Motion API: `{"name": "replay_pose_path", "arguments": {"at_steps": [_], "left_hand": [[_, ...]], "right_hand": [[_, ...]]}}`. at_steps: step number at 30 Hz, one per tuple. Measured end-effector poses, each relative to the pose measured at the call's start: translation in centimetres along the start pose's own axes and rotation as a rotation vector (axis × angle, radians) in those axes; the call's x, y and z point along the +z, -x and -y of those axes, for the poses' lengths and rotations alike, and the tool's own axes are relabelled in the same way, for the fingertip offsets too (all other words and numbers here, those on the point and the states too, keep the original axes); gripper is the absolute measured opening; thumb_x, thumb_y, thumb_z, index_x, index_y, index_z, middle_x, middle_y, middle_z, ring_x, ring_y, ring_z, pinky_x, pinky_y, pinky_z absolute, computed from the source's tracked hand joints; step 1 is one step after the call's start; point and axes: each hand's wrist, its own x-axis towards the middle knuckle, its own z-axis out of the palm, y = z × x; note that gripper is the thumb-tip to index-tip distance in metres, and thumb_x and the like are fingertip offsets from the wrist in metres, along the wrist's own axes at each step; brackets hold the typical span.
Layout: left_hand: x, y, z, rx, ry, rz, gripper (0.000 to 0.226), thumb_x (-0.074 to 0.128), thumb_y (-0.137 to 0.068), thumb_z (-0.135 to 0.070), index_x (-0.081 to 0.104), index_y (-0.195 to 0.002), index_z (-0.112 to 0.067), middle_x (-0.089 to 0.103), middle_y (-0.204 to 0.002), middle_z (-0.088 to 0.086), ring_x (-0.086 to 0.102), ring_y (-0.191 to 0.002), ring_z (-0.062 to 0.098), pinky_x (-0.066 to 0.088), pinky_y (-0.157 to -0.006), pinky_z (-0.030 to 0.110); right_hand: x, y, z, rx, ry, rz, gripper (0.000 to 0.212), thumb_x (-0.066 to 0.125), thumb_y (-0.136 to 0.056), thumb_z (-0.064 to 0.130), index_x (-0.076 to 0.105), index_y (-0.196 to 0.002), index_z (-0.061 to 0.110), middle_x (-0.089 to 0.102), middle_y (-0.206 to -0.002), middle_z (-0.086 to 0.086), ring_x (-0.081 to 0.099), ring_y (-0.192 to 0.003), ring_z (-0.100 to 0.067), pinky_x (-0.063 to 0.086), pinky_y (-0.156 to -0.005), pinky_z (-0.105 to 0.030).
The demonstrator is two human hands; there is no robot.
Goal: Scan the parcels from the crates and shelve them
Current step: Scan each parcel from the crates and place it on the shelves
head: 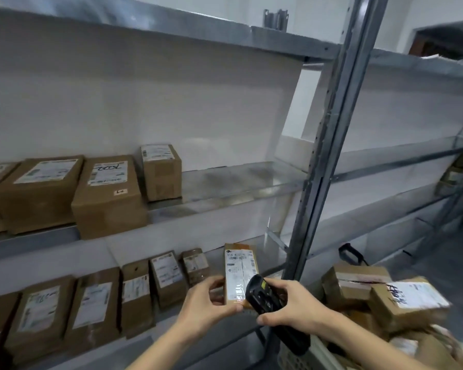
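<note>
We see left hand (207, 303) pinching a small parcel (239, 273) upright, right hand (289, 303) gripping black scanner (267, 300) against its label, boxes lining shelf (225, 182).

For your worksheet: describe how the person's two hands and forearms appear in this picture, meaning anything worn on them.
The left hand and right hand are bare, without gloves. Both forearms are uncovered to the frame's edge: no sleeves, watch, rings or bands show.
</note>
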Motion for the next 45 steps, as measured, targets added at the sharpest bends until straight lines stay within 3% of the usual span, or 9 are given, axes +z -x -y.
{"name": "replay_pose_path", "arguments": {"at_steps": [8, 11, 13, 16, 18, 21, 28, 35, 45], "left_hand": [[3.3, -8.3, 9.4, -0.164, 0.094, -0.056, 0.065, 0.098, -0.058, -0.021, 0.058, -0.106, -0.042, 0.072, -0.101, -0.017, 0.073, -0.084, 0.002, 0.058, -0.073, 0.021], [4.5, -11.9, 12.9, -0.205, 0.118, -0.117, 0.090, 0.098, -0.027, -0.058, 0.062, -0.109, -0.043, 0.074, -0.104, -0.012, 0.073, -0.092, 0.009, 0.059, -0.075, 0.024], [5.3, -14.3, 15.8, -0.258, 0.129, -0.139, 0.106, 0.101, -0.026, -0.049, 0.064, -0.123, -0.027, 0.072, -0.107, -0.004, 0.071, -0.093, 0.014, 0.056, -0.066, 0.019], [6.0, -16.8, 19.3, -0.325, 0.130, -0.154, 0.082, 0.094, -0.060, -0.007, 0.058, -0.134, -0.011, 0.066, -0.116, 0.006, 0.068, -0.098, 0.023, 0.058, -0.064, 0.021], [6.5, -17.8, 20.6, -0.318, 0.130, -0.213, 0.063, 0.089, -0.073, -0.011, 0.062, -0.129, -0.019, 0.072, -0.112, -0.001, 0.071, -0.098, 0.015, 0.059, -0.074, 0.020], [6.9, -18.9, 21.8, -0.310, 0.120, -0.254, 0.064, 0.094, -0.062, -0.032, 0.065, -0.119, -0.031, 0.076, -0.105, -0.011, 0.072, -0.098, 0.004, 0.059, -0.089, 0.029], [7.0, -22.0, 22.9, -0.308, 0.049, -0.372, 0.039, 0.090, -0.070, -0.009, 0.071, -0.096, -0.030, 0.075, -0.087, -0.025, 0.070, -0.082, -0.005, 0.054, -0.068, 0.011], [6.4, -22.9, 23.8, -0.335, -0.051, -0.500, 0.026, 0.090, -0.071, -0.027, 0.075, -0.091, -0.026, 0.076, -0.080, -0.010, 0.072, -0.075, 0.004, 0.062, -0.074, 0.035], [6.3, -22.4, 23.6, -0.274, -0.067, -0.533, 0.026, 0.091, -0.069, -0.011, 0.075, -0.089, -0.020, 0.074, -0.076, -0.022, 0.071, -0.074, -0.001, 0.055, -0.065, 0.013]], "right_hand": [[1.5, -11.6, -8.7, 0.084, 0.015, 0.090, 0.066, 0.090, -0.058, 0.034, 0.072, -0.121, 0.029, 0.078, -0.106, 0.012, 0.072, -0.102, -0.003, 0.057, -0.100, -0.033], [1.7, -16.6, -12.2, 0.087, 0.012, 0.127, 0.067, 0.086, -0.052, 0.035, 0.072, -0.117, 0.037, 0.077, -0.104, 0.018, 0.071, -0.102, 0.000, 0.057, -0.095, -0.028], [1.8, -19.7, -13.9, 0.076, 0.009, 0.191, 0.066, 0.088, -0.056, 0.032, 0.071, -0.120, 0.042, 0.076, -0.107, 0.022, 0.070, -0.102, 0.002, 0.057, -0.092, -0.025], [1.9, -24.0, -16.5, 0.042, 0.012, 0.269, 0.056, 0.090, -0.066, 0.017, 0.072, -0.113, 0.041, 0.076, -0.106, 0.025, 0.069, -0.101, 0.005, 0.052, -0.082, -0.014], [2.4, -26.4, -18.0, 0.024, 0.014, 0.291, 0.053, 0.091, -0.066, 0.017, 0.073, -0.110, 0.039, 0.076, -0.105, 0.023, 0.070, -0.101, 0.003, 0.052, -0.082, -0.016], [3.2, -29.3, -19.8, -0.003, 0.008, 0.321, 0.060, 0.093, -0.066, 0.021, 0.071, -0.119, 0.039, 0.075, -0.108, 0.025, 0.069, -0.103, 0.006, 0.054, -0.088, -0.017], [3.2, -33.9, -20.3, -0.054, 0.054, 0.343, 0.061, 0.093, -0.068, 0.025, 0.070, -0.122, 0.039, 0.075, -0.109, 0.020, 0.069, -0.098, 0.005, 0.058, -0.086, -0.020], [3.3, -36.2, -20.2, -0.064, 0.094, 0.347, 0.065, 0.094, -0.062, 0.033, 0.069, -0.121, 0.046, 0.075, -0.108, 0.021, 0.070, -0.097, 0.002, 0.060, -0.087, -0.027], [2.7, -35.9, -20.1, -0.061, 0.108, 0.291, 0.062, 0.095, -0.065, 0.026, 0.070, -0.119, 0.041, 0.075, -0.105, 0.019, 0.069, -0.094, 0.003, 0.059, -0.083, -0.021]]}}
